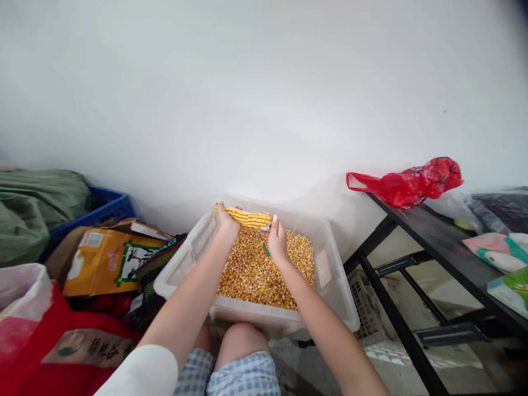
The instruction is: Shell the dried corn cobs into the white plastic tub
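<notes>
An ear of dried yellow corn (251, 219) lies level between my hands, above a translucent plastic bin (330, 258). My left hand (228, 221) is closed around its left end. My right hand (278, 237) is closed at its right end, where a pale patch shows by the thumb. Below, loose corn kernels (256, 269) cover the bin's floor in a thick layer. A small green strip (267, 250) shows just beside my right hand. I cannot tell whether the hand holds it or it lies on the kernels.
At left stand a red bag (82, 352), a yellow carton (105, 261) and a blue crate (111, 212) with green cloth. A black-framed table (437, 247) at right bears a red plastic bag (408, 184) and other packets. A white wall (264, 99) rises behind the bin.
</notes>
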`<state>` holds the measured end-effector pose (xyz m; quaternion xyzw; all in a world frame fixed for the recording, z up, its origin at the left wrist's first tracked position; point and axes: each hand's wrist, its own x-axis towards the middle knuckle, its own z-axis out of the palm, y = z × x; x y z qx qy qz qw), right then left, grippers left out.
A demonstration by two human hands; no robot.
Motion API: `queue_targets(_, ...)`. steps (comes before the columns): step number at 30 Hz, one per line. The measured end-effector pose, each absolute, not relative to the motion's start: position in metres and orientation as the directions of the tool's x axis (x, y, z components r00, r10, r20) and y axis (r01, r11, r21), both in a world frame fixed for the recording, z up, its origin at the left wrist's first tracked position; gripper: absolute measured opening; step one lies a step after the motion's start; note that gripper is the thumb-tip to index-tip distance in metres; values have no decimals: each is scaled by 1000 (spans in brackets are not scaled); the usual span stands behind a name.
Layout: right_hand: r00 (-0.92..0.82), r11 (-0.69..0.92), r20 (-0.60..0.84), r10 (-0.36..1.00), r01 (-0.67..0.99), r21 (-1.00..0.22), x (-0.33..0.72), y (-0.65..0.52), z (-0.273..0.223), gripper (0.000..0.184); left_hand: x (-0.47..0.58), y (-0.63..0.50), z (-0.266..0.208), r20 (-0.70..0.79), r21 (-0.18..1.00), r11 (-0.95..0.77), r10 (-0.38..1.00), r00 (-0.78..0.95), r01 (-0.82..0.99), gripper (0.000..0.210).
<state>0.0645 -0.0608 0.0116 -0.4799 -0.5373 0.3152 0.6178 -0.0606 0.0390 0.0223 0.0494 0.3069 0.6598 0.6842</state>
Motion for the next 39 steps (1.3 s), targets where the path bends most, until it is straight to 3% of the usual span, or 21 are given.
queue_targets(3, 273, 325, 341, 899, 103, -940, 66, -60, 11, 53, -59, 37, 22, -378, 444, 114, 923, -70, -889, 41)
queue_targets(7, 238, 261, 235, 942, -83, -962, 68, -55, 14, 53, -59, 36, 22, -319, 495, 88, 944, -87, -864, 42)
queue_targets(10, 221, 201, 166, 961, -144, -969, 68, -53, 14, 51, -59, 36, 24, -329, 462, 82, 941, -85, -883, 42)
queue_targets(16, 275, 228, 173, 946, -185, -956, 65, -53, 8, 46, -55, 34, 26, -368, 402, 5, 917, -156, -916, 44)
queue_targets(22, 220, 212, 154, 963, -269, -939, 67, -52, 9, 35, -60, 36, 23, -345, 387, -5, 926, -150, -922, 39)
queue_targets(26, 194, 150, 87, 977, -337, -930, 72, -51, 11, 37, -63, 37, 24, -346, 385, -7, 926, -151, -923, 37)
queue_targets(30, 155, 43, -4, 988, -301, -953, 74, -50, 13, 43, -62, 35, 27, -331, 407, -12, 930, -160, -913, 38)
queue_targets(35, 160, 68, 28, 987, -250, -966, 71, -51, 10, 35, -61, 35, 25, -260, 427, -31, 953, -155, -904, 41)
queue_targets(39, 165, 59, 20, 986, -233, -971, 73, -51, 11, 32, -62, 37, 25, -295, 440, -38, 938, -184, -897, 39)
